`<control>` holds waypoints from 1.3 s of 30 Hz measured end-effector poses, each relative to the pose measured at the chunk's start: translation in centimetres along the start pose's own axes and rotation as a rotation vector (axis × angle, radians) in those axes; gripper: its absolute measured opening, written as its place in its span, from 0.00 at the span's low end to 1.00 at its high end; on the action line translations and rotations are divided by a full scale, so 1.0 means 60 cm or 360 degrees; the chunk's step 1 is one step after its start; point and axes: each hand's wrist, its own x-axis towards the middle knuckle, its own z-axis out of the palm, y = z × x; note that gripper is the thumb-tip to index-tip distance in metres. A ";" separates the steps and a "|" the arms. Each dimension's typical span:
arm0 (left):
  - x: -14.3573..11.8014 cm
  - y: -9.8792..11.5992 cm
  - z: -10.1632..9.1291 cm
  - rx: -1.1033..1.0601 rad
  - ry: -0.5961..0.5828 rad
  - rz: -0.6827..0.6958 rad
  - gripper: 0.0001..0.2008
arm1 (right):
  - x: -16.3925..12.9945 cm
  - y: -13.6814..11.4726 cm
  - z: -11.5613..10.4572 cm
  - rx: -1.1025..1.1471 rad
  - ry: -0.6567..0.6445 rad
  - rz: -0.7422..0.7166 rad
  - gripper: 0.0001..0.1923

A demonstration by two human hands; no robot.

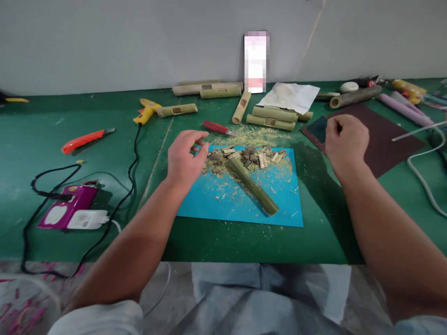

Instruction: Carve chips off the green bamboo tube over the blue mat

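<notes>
Head view showed a green desk (52,218) with a blue mat (216,204) near its front edge. On the mat lay a green bamboo stick (253,186), slanting from the mat's middle toward its front right corner, untouched by either hand. Along the mat's far edge sat a heap of cut bamboo chips (244,157) and pale shavings (258,136), so a good deal of cutting looked done. The left hand (183,158) hovered at the mat's far left corner, fingers curled and pinching something small that could not be made out. The right hand (345,139) was closed in a loose fist over a dark sandpaper sheet (391,139) toward the desk's right edge, seemingly gripping its corner. Several notched bamboo tubes (274,118) lay by the back edge, apparently finished, near a red-handled knife (218,127). A yellow glue gun (146,111) and an orange cutter (85,138) lay toward the back left. Judging by this, the stick on the mat remained to be worked.
</notes>
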 end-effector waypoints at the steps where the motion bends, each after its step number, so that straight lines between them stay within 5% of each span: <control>1: -0.005 0.012 0.002 -0.0072 0.0030 0.0002 0.11 | -0.010 -0.014 -0.001 0.0267 0.0015 0.0036 0.12; 5: -0.032 0.071 0.016 -0.0541 -0.0142 -0.0136 0.12 | -0.070 -0.088 -0.002 0.1163 -0.0302 0.0277 0.13; 9: -0.047 0.119 0.027 -0.0833 -0.0377 -0.0185 0.13 | -0.124 -0.147 -0.008 0.1358 -0.0786 0.0218 0.15; 16: -0.047 0.131 0.029 -0.0749 -0.0343 -0.0172 0.05 | -0.144 -0.159 -0.012 0.1580 -0.1133 0.0295 0.16; 19: -0.050 0.131 0.024 -0.0489 -0.0244 0.0083 0.02 | -0.143 -0.158 -0.015 0.1555 -0.1221 0.0269 0.21; 24: -0.049 0.129 0.009 -0.0002 -0.0150 0.0956 0.06 | -0.148 -0.159 -0.016 0.1589 -0.1261 0.0351 0.22; 26: -0.048 0.129 0.005 0.0042 -0.0153 0.1037 0.06 | -0.151 -0.159 -0.014 0.1664 -0.1244 0.0384 0.18; 34: -0.053 0.141 0.010 -0.0709 -0.0402 0.0129 0.09 | -0.158 -0.158 -0.012 0.1630 -0.0973 0.0078 0.08; 39: -0.053 0.145 0.011 -0.0895 -0.0553 -0.0142 0.07 | -0.160 -0.155 -0.011 0.1545 -0.0886 -0.0060 0.06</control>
